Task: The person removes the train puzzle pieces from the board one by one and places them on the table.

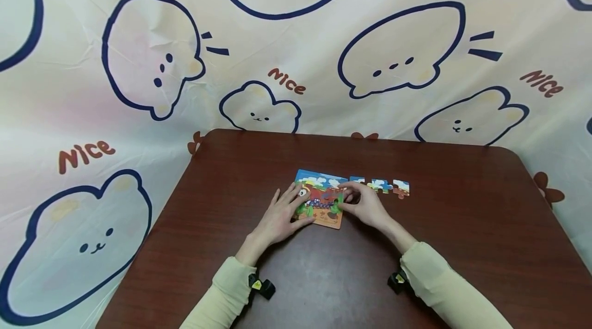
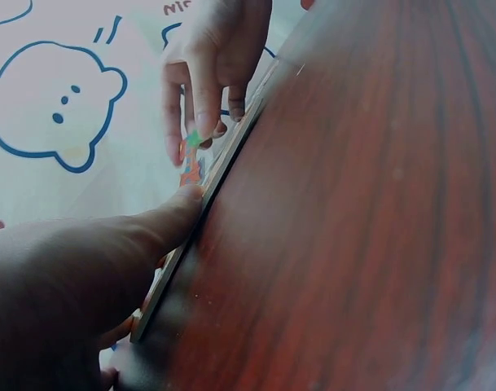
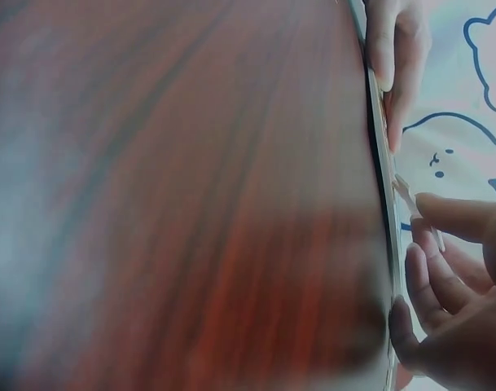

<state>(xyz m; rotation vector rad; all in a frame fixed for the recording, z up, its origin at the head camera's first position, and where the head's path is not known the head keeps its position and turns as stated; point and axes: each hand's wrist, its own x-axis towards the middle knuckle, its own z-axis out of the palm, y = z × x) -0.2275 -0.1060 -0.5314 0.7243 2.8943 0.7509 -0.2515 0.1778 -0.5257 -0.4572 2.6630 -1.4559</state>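
A colourful jigsaw puzzle (image 1: 326, 220), with blue sky along its top and orange ground along its bottom, lies flat on the table. My left hand (image 1: 277, 220) rests on its left side with fingers spread, the thumb along the near edge. At the right side my right hand (image 1: 370, 208) pinches a small puzzle piece (image 2: 190, 160) between thumb and fingers. In the left wrist view that piece stands tilted, its lower end close to the puzzle surface; whether they touch I cannot tell. The right wrist view shows the piece (image 3: 406, 195) nearly edge-on.
Several loose puzzle pieces (image 1: 380, 185) lie in a row right of the puzzle, partly behind my right hand. The brown wooden table (image 1: 231, 180) reaches back to a cloth backdrop (image 1: 324, 61) with cartoon drawings. A black strap device (image 1: 262, 286) sits at each wrist.
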